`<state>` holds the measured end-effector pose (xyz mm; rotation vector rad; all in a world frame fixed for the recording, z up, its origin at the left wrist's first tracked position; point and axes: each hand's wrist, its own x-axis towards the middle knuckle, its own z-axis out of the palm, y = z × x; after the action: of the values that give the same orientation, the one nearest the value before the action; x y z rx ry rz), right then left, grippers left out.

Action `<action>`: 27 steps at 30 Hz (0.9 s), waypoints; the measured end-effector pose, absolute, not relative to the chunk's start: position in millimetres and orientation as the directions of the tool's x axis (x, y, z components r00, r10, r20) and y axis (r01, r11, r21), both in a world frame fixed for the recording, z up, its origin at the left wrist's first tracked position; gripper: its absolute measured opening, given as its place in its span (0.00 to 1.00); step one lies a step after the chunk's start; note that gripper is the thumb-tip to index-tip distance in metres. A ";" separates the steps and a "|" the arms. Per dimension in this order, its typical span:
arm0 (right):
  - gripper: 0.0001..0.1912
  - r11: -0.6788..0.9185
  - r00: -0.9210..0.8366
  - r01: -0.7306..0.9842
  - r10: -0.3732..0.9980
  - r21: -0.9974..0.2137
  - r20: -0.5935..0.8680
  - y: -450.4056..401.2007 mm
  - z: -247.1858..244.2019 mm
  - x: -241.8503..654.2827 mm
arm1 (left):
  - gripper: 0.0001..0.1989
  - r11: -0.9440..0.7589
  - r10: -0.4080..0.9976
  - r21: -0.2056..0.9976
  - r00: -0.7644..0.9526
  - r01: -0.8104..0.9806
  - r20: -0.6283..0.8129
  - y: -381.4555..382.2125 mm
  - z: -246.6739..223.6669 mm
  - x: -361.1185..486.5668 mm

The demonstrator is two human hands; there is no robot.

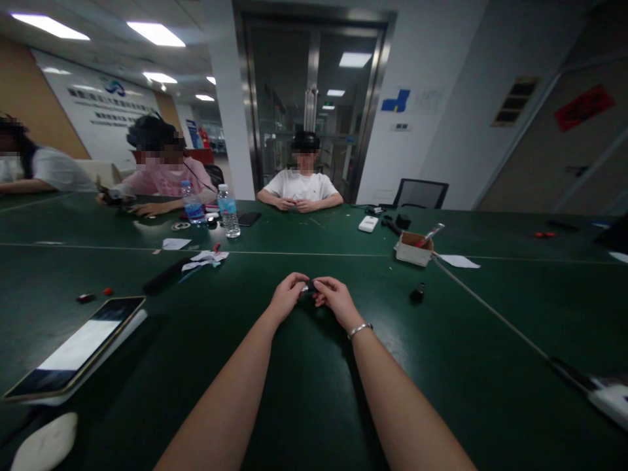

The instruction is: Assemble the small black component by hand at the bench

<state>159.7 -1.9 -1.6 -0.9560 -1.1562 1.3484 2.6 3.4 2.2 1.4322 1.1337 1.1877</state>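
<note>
Both my hands meet over the green table (314, 386), pinching one small black piece with a silvery end (308, 287); its exact kind is too small to make out. My left hand (288, 296) has its fingertips at the silvery end. From the other side, my right hand (337, 301) grips the black end with thumb and fingers, partly covering it. A bracelet (360, 330) circles my right wrist. To the right of my hands lies a small black object with a shiny tip (418, 293).
A phone (81, 343) rests tilted on a white object at left, near a white mouse (46, 445). Ahead stand water bottles (228, 212) and a small open box (413, 251). A cable (490, 307) crosses the right side. People sit across the table, one person (304, 186) directly opposite.
</note>
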 end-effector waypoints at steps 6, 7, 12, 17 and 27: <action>0.20 0.047 -0.103 -0.212 0.992 -0.976 0.070 -3.8 0.4 159.4 | 0.18 -0.151 0.977 0.982 0.166 0.111 0.132 4.6 -0.1 3.5; 0.20 0.047 -0.098 -0.211 0.993 -0.976 0.069 -4.1 0.8 159.2 | 0.16 -0.168 0.975 0.979 0.167 0.120 0.147 4.6 -0.3 3.6; 0.21 0.056 -0.084 -0.212 0.994 -0.976 0.075 -4.6 0.7 158.7 | 0.18 -0.197 0.973 0.967 0.152 0.160 0.174 6.2 -2.0 3.0; 0.20 0.050 -0.089 -0.218 0.994 -0.975 0.071 -3.1 -0.8 159.2 | 0.17 -0.178 0.974 0.974 0.164 0.141 0.154 7.2 -3.1 2.5; 0.20 0.054 -0.095 -0.221 0.992 -0.974 0.077 -3.1 -1.0 158.9 | 0.21 -0.191 0.972 0.974 0.161 0.118 0.171 -1.3 2.3 3.1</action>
<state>158.9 -3.1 -1.0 -0.9471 -1.1487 1.3309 3.1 -1.3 2.3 1.5102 1.0985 1.1609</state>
